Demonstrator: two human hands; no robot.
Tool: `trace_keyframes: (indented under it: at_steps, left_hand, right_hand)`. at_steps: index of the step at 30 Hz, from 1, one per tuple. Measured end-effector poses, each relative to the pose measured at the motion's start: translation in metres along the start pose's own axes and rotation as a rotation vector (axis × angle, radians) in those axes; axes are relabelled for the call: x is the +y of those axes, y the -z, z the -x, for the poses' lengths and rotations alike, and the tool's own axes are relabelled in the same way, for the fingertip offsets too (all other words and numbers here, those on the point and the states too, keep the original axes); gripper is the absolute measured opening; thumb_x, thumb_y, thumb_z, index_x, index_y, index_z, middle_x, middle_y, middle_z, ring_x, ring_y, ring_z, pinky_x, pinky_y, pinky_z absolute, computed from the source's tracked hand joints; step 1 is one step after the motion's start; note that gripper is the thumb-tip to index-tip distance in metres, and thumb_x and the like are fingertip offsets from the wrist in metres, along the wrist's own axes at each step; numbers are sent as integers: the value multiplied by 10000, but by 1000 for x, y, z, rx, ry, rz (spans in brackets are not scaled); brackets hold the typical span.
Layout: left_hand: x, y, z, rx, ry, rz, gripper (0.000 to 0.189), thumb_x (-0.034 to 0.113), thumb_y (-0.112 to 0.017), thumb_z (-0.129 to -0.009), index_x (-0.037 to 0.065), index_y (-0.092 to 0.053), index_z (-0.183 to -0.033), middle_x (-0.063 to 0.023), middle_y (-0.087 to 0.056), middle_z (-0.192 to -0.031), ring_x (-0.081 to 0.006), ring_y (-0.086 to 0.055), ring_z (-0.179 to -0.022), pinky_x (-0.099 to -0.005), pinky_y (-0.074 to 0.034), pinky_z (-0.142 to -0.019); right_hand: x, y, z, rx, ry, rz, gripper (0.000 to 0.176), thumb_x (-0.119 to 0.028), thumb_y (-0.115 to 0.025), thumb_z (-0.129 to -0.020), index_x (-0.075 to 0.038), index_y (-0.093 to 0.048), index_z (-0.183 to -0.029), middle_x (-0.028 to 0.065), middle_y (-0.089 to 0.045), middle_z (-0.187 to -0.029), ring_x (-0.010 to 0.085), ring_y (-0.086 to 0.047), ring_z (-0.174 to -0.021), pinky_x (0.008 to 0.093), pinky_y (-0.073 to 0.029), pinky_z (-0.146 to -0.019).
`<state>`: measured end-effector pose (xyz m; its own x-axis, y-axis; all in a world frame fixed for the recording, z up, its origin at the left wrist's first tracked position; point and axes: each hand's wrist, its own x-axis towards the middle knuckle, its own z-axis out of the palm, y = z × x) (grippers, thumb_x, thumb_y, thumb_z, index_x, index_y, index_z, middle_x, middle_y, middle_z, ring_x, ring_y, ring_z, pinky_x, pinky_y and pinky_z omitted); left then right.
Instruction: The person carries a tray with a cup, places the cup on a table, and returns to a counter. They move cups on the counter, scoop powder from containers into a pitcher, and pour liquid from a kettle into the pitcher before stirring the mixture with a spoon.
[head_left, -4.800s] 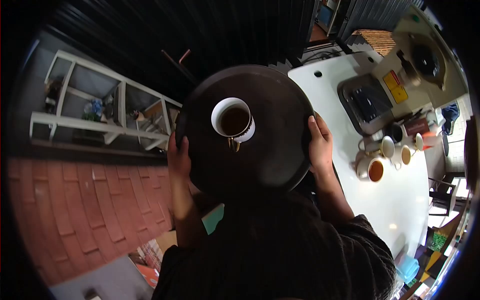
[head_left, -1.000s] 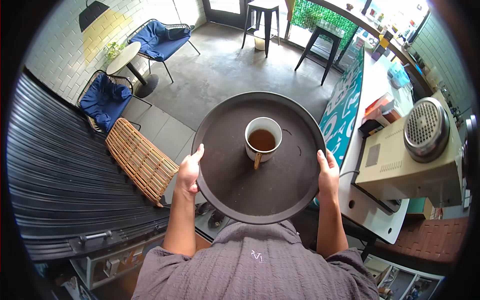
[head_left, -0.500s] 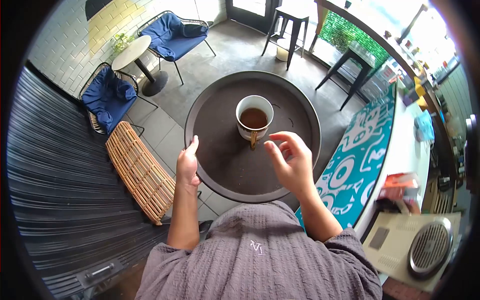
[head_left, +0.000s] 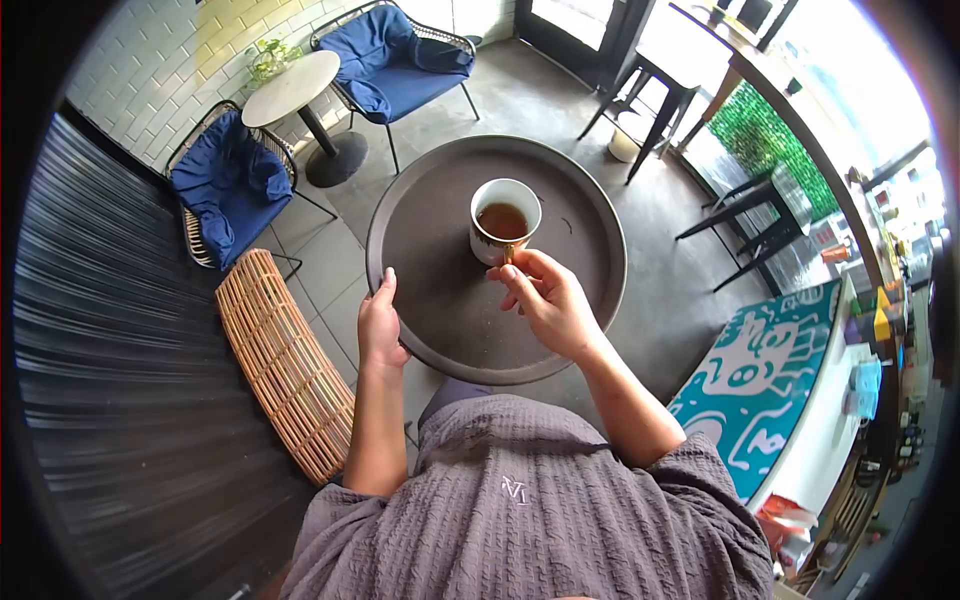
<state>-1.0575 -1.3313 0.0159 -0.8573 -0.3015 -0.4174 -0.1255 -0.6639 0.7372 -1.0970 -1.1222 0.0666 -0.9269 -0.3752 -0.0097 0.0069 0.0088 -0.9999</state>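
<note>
A round dark brown tray [head_left: 440, 310] is held out in front of my body. My left hand [head_left: 380, 325] grips its left rim, thumb on top and the other fingers hidden beneath. On the tray, a little above its middle, stands a white mug [head_left: 482, 240] with a gold handle, partly filled with brown liquid. My right hand [head_left: 540, 298] is closed at the mug's handle, thumb and forefinger pinching it from the near side. The mug stays upright and appears to rest on the tray.
A rattan bench [head_left: 285, 365] lies to the left, with blue-cushioned chairs [head_left: 400, 75] and a small round table [head_left: 292, 88] beyond it. Black stools [head_left: 750, 215] stand ahead right. A counter with a teal patterned front [head_left: 760, 375] runs along the right.
My right hand has moved left from beside the mug and closed on its handle. The room has shifted in view; the counter is farther right. My left hand keeps hold of the tray.
</note>
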Motion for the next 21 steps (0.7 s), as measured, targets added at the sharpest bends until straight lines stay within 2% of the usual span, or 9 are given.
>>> trace_keyframes:
  at_steps: [2, 4, 8, 11, 13, 21]
  left_hand:
    - [24, 4, -39, 29, -9, -13, 348, 258, -497, -938, -69, -519, -1054, -158, -602, -991, -246, -632, -871, -359, -541, -756]
    - [51, 9, -73, 33, 61, -27, 336, 265, -499, -938, -54, -520, -1042, -152, -599, -988, -240, -630, -867, -360, -541, -740]
    - [98, 29, -143, 104, 41, -23, 339, 275, -503, -937, -45, -522, -1045, -156, -596, -1007, -238, -633, -858, -361, -542, -720]
    - [132, 36, -179, 122, 54, -35, 345, 287, -506, -936, -38, -523, -1052, -151, -594, -1023, -234, -627, -876, -361, -533, -756]
    - [150, 42, -208, 142, -13, -18, 356, 294, -510, -935, -32, -524, -1079, -137, -598, -1032, -223, -616, -909, -355, -515, -797]
    - [202, 75, -339, 313, -94, -58, 407, 335, -557, -912, -16, -524, -1116, -120, -587, -1061, -204, -581, -964, -344, -485, -838]
  right_hand:
    - [-2, -15, -47, -52, -41, -29, 189, -174, -520, -945, -10, -568, -1025, 31, -606, -800, 82, -578, -681, 234, -470, -637]
    - [1, -32, -92, -83, -80, 4, 216, -178, -481, -965, -19, -586, -1066, 18, -626, -865, 61, -558, -706, 215, -445, -647]
    - [-3, -72, -175, -81, -125, 10, 214, -170, -485, -963, -8, -590, -1056, 16, -618, -841, 66, -559, -702, 216, -447, -649]
    - [-2, -95, -227, -40, -115, -70, 219, -165, -493, -960, 8, -589, -1056, 20, -611, -820, 74, -564, -695, 226, -463, -656]
    - [-3, -106, -266, -2, -151, -64, 223, -158, -497, -957, 22, -584, -1056, 29, -612, -814, 83, -575, -697, 237, -481, -663]
    - [16, -126, -438, -169, -132, -13, 254, -158, -523, -945, 26, -572, -1113, 38, -614, -850, 92, -594, -743, 244, -508, -703]
